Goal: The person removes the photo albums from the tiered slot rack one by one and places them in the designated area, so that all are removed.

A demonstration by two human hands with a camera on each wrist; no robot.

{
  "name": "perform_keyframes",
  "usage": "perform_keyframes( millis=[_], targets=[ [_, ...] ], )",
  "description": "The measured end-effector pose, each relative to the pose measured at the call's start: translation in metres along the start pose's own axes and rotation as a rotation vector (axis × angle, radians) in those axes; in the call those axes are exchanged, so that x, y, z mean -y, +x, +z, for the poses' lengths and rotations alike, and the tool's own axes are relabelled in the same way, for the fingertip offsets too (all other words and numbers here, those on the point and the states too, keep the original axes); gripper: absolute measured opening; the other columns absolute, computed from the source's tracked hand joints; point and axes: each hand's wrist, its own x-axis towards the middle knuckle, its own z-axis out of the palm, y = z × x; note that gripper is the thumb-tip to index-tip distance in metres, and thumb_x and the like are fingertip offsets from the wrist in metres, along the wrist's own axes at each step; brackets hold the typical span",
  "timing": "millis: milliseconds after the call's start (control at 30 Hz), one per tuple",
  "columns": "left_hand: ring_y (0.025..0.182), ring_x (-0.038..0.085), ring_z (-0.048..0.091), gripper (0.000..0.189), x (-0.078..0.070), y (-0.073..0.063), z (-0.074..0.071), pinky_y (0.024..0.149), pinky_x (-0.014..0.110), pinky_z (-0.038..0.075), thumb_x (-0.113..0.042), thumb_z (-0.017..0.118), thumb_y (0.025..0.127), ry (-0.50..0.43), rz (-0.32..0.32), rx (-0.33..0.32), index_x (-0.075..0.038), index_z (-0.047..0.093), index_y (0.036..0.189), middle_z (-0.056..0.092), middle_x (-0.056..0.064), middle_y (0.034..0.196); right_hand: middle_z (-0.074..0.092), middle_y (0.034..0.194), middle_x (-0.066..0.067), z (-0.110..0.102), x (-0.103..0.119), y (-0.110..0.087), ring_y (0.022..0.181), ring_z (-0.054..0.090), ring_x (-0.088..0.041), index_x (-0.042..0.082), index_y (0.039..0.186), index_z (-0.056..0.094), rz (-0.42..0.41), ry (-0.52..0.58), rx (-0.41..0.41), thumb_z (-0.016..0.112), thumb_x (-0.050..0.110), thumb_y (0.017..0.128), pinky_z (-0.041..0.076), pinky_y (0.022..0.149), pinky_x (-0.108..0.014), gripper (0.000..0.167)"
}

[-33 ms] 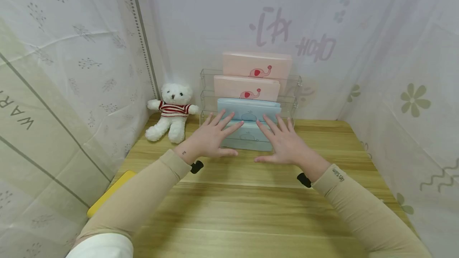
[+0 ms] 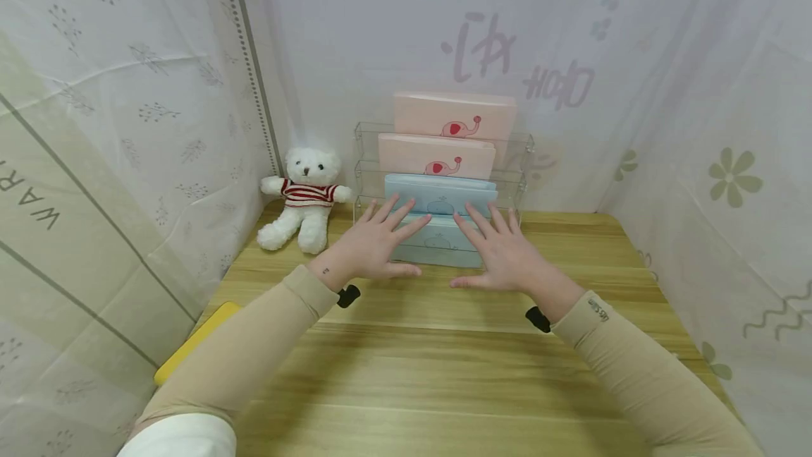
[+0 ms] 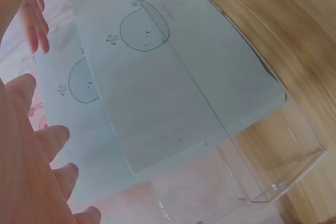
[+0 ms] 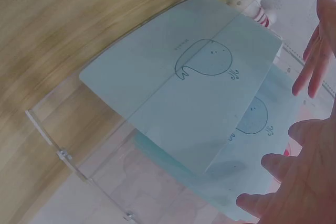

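A clear acrylic tiered rack (image 2: 528, 144) stands at the back of the table, holding booklets on several steps. At its front is a pale blue booklet with a whale drawing (image 2: 438, 257), and behind that leans another blue whale booklet (image 2: 406, 185). Two pink booklets printed with a red elephant, a lower one (image 2: 402, 152) and an upper one (image 2: 419, 113), stand higher up. My left hand (image 2: 371, 244) is spread before the rack's left half, holding nothing. Fingers fanned out, my right hand (image 2: 509, 258) mirrors it on the right. Both wrist views show the fingers apart from the booklets.
Left of the rack, a white teddy bear (image 2: 307, 192) in a red-striped sweater sits against the curtain. A yellow flat object (image 2: 193, 344) lies at the table's left edge, partly behind my left sleeve. Patterned curtains (image 2: 717, 90) enclose the wooden table (image 2: 444, 372).
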Motion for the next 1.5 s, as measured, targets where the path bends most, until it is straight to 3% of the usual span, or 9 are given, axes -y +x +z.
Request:
perform_keyframes(
  millis=[467,567,667,733,833,933,1067,1300,1500],
  targets=[
    [0.173,0.047,0.010,0.102,0.001,-0.001,0.003,0.135,0.073,0.020,-0.086,0.054,0.098,0.007,-0.014,0.012,-0.038,0.015,0.178,0.014,0.013,0.186,0.018,0.185,-0.020,0.004,0.000,-0.001,0.166,0.015,-0.062,0.018,0.178,0.021,0.004,0.015,-0.018,0.067,0.089,0.087,0.019,0.125,-0.088,0.124],
    [0.171,0.048,0.018,0.099,0.003,0.000,0.004,0.134,0.072,0.024,-0.081,0.057,0.099,-0.008,0.003,-0.036,-0.034,0.019,0.178,0.020,0.016,0.185,0.022,0.184,-0.019,0.005,-0.001,-0.001,0.166,0.020,-0.061,0.017,0.177,0.025,0.011,0.044,-0.054,0.069,0.084,0.089,0.026,0.124,-0.086,0.119],
    [0.166,0.047,0.033,0.093,0.009,0.000,0.007,0.132,0.067,0.034,-0.070,0.066,0.102,-0.055,-0.011,-0.148,-0.028,0.029,0.176,0.034,0.019,0.180,0.036,0.177,-0.019,0.012,-0.004,-0.001,0.160,0.038,-0.056,0.015,0.173,0.035,0.024,0.097,-0.152,0.074,0.074,0.093,0.039,0.123,-0.077,0.107],
    [0.160,0.044,0.045,0.084,0.014,-0.002,0.011,0.128,0.063,0.043,-0.060,0.070,0.104,-0.108,-0.072,-0.239,-0.025,0.038,0.173,0.044,0.018,0.174,0.048,0.167,-0.020,0.020,-0.007,-0.002,0.150,0.051,-0.050,0.012,0.167,0.045,0.043,0.153,-0.240,0.078,0.065,0.095,0.047,0.121,-0.069,0.096],
    [0.145,0.040,0.060,0.066,0.023,-0.009,0.022,0.118,0.058,0.054,-0.045,0.072,0.106,-0.224,-0.230,-0.379,-0.018,0.052,0.164,0.057,0.016,0.160,0.059,0.148,-0.021,0.034,-0.011,-0.004,0.134,0.063,-0.043,0.006,0.155,0.055,0.108,0.262,-0.352,0.083,0.052,0.096,0.055,0.113,-0.060,0.079],
    [0.128,0.040,0.066,0.053,0.033,-0.016,0.037,0.105,0.058,0.058,-0.036,0.069,0.109,-0.337,-0.417,-0.493,-0.011,0.057,0.155,0.062,0.019,0.148,0.060,0.140,-0.022,0.047,-0.015,-0.007,0.127,0.064,-0.042,0.001,0.147,0.057,0.206,0.402,-0.422,0.084,0.042,0.099,0.057,0.109,-0.058,0.069],
    [0.126,0.043,0.064,0.056,0.043,-0.022,0.061,0.101,0.060,0.057,-0.033,0.067,0.109,-0.500,-0.611,-0.583,-0.008,0.052,0.157,0.060,0.023,0.146,0.057,0.141,-0.023,0.058,-0.020,-0.009,0.129,0.062,-0.043,-0.001,0.148,0.052,0.347,0.544,-0.444,0.079,0.041,0.103,0.056,0.108,-0.060,0.068],
    [0.132,0.045,0.063,0.061,0.049,-0.024,0.094,0.109,0.059,0.057,-0.033,0.072,0.107,-0.714,-0.727,-0.632,-0.011,0.051,0.160,0.058,0.022,0.151,0.058,0.147,-0.023,0.068,-0.023,-0.004,0.134,0.061,-0.044,-0.001,0.155,0.046,0.493,0.752,-0.450,0.080,0.040,0.102,0.053,0.117,-0.058,0.075],
    [0.125,0.045,0.073,0.056,0.053,-0.022,0.105,0.105,0.056,0.063,-0.028,0.072,0.107,-0.705,-0.741,-0.632,-0.009,0.055,0.157,0.067,0.021,0.148,0.056,0.152,-0.023,0.077,-0.022,0.003,0.143,0.059,-0.045,0.001,0.158,0.042,0.531,0.932,-0.464,0.082,0.033,0.102,0.047,0.126,-0.055,0.076]
  ],
)
